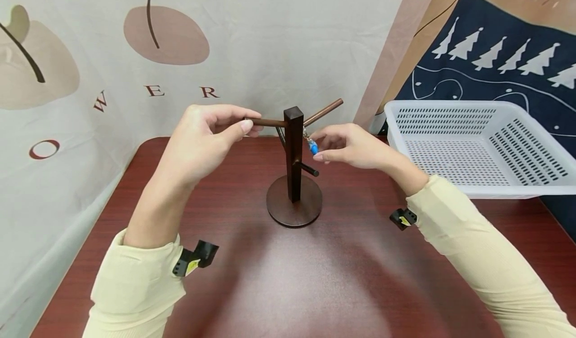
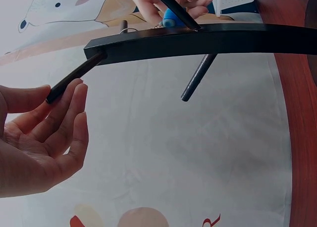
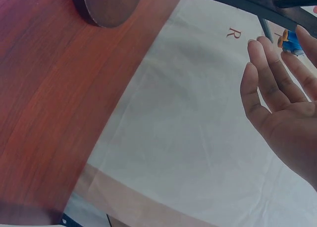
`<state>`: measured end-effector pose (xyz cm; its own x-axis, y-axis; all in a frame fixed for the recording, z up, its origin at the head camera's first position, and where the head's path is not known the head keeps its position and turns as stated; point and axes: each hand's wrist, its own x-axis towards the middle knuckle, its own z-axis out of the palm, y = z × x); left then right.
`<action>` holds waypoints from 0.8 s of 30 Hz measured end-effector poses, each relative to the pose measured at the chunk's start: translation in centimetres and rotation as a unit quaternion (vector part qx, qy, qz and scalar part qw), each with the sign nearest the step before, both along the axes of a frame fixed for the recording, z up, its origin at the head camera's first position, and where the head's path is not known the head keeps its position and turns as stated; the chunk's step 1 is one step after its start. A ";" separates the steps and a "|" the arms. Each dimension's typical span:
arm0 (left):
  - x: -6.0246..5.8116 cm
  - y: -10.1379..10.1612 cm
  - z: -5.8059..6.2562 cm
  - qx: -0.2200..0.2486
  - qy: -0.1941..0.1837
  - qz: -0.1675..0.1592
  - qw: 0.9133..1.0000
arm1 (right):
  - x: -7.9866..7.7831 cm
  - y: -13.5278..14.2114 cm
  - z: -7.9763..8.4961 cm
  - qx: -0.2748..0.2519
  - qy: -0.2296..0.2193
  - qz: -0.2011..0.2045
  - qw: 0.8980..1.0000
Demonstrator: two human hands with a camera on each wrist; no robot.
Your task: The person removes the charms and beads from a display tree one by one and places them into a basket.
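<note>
A dark wooden stand point(image 1: 294, 153) with a square post, round base and several pegs stands upright on the table. My left hand point(image 1: 193, 138) pinches the end of its upper left peg point(image 1: 270, 122) between thumb and fingers. Right of the post, a blue keychain point(image 1: 313, 147) with a small figure sits by the upper right peg point(image 1: 325, 112). The left wrist view shows its thin ring point(image 2: 130, 29) at that peg. My right hand point(image 1: 348, 145) holds the blue figure point(image 3: 292, 42) between thumb and index finger; the other fingers extend loosely. The exact contact is partly hidden.
A white perforated plastic basket point(image 1: 472, 148) stands on the right of the dark red table point(image 1: 288, 278). Behind the table hangs a pale printed cloth point(image 1: 279, 38); a navy cloth with white trees point(image 1: 490, 53) is at the right.
</note>
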<state>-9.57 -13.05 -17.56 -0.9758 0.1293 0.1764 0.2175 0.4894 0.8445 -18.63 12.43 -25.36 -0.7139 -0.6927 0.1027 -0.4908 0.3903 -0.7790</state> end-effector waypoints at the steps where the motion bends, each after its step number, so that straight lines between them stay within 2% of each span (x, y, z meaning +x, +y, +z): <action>1: 0.0 0.0 0.0 0.000 0.001 0.000 1.000 | 0.0 0.1 0.0 -0.001 0.000 -0.001 1.000; 24: 0.0 0.0 -0.1 -0.009 0.006 0.001 1.000 | -0.5 2.6 1.6 0.018 0.048 -0.025 0.998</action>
<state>-9.62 -13.09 -17.64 -0.9740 0.1304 0.1855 0.2262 0.5050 0.8330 -19.16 15.07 -23.75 -0.7361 -0.6604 0.1484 -0.5415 0.4430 -0.7145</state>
